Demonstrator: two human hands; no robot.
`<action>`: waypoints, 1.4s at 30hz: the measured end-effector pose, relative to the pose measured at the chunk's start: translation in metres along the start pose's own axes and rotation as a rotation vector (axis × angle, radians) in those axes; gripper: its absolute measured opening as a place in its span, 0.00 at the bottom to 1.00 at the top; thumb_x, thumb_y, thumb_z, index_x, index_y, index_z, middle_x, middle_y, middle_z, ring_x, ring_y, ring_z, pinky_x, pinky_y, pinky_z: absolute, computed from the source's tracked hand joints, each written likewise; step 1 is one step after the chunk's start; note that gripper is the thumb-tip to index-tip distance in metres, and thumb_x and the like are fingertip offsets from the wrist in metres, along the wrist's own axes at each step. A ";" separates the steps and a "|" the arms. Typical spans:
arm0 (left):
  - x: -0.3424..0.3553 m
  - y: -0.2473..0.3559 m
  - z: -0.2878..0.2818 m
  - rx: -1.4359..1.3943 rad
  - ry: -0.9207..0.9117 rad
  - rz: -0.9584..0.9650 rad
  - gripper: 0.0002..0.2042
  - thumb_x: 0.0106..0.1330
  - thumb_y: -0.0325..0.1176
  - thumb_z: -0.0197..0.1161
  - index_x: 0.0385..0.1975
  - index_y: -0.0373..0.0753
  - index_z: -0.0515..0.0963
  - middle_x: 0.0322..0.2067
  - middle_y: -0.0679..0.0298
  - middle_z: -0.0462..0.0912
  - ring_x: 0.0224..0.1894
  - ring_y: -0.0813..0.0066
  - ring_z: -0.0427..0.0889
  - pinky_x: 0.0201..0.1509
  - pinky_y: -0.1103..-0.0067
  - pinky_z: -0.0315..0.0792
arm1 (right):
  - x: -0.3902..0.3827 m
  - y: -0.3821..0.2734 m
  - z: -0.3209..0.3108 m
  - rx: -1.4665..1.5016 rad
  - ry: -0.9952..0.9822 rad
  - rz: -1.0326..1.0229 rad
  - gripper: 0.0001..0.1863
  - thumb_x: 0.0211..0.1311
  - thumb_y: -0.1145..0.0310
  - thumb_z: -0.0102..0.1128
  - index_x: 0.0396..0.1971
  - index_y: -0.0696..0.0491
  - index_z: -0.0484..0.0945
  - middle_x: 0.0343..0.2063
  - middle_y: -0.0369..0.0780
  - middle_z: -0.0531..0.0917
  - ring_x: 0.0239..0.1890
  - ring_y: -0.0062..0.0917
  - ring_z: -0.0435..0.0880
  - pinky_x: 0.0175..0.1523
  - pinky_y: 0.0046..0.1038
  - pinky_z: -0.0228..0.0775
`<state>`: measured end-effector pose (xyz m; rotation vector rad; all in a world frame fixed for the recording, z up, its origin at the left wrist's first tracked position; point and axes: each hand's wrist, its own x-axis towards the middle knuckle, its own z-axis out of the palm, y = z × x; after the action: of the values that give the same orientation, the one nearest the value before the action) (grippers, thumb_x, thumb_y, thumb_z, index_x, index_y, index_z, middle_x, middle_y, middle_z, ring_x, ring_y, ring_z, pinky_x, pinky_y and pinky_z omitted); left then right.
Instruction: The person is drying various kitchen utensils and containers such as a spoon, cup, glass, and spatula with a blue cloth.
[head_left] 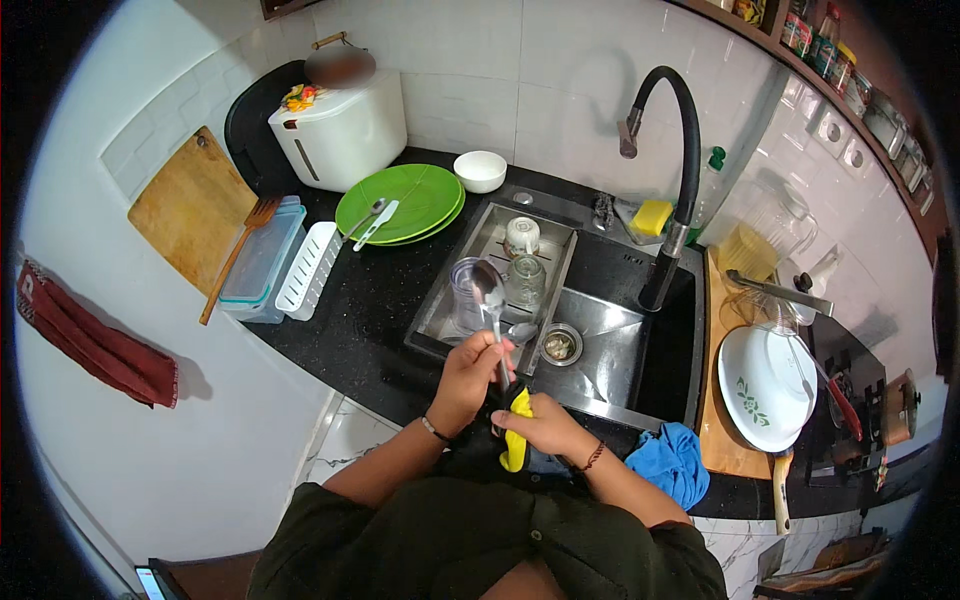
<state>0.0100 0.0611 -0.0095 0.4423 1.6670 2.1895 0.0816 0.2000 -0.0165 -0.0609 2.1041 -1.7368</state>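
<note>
My left hand (464, 382) pinches the handle of a metal spoon (494, 300), with the bowl pointing up and away over the sink. Lower on the same handle, my right hand (553, 425) grips a yellow and black cloth (515, 452) wrapped against the spoon's end. A second spoon bowl (521, 332) shows just beyond my left fingers; whether it is held or lies in the tray I cannot tell. Behind the spoon, a metal draining tray (432, 312) in the sink holds a clear purplish glass (464, 300), a glass jar (526, 282) and a patterned white cup (522, 237).
Green plates (400, 190) bearing a spoon and a pale knife stand left of the sink, near a white bowl (481, 171). A black faucet (690, 150) arches over the basin. At right are a blue cloth (668, 465) and a white casserole dish (757, 385) on a wooden board.
</note>
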 end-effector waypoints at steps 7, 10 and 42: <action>-0.003 0.007 -0.019 0.135 0.047 -0.149 0.08 0.66 0.30 0.46 0.36 0.34 0.71 0.19 0.70 0.70 0.13 0.87 0.65 0.13 0.88 0.57 | -0.006 -0.010 -0.036 -0.305 0.610 -0.228 0.24 0.57 0.52 0.52 0.40 0.60 0.69 0.30 0.52 0.77 0.37 0.45 0.77 0.40 0.36 0.69; -0.011 -0.003 -0.018 0.171 -0.071 -0.193 0.08 0.66 0.30 0.47 0.36 0.34 0.71 0.21 0.70 0.70 0.15 0.89 0.66 0.16 0.90 0.59 | -0.004 -0.043 -0.038 -0.544 0.783 -0.626 0.13 0.51 0.66 0.60 0.34 0.57 0.72 0.32 0.45 0.77 0.34 0.40 0.78 0.38 0.32 0.70; -0.064 0.032 -0.096 0.680 -0.104 0.160 0.06 0.59 0.27 0.58 0.30 0.32 0.78 0.21 0.65 0.78 0.25 0.77 0.78 0.30 0.79 0.71 | 0.045 -0.024 0.019 -0.119 0.653 -0.214 0.14 0.61 0.62 0.52 0.23 0.56 0.73 0.18 0.34 0.75 0.22 0.15 0.72 0.28 0.23 0.63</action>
<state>0.0211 -0.0580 -0.0051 0.8684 2.3553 1.5982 0.0417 0.1642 -0.0094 0.2981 2.7458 -1.9355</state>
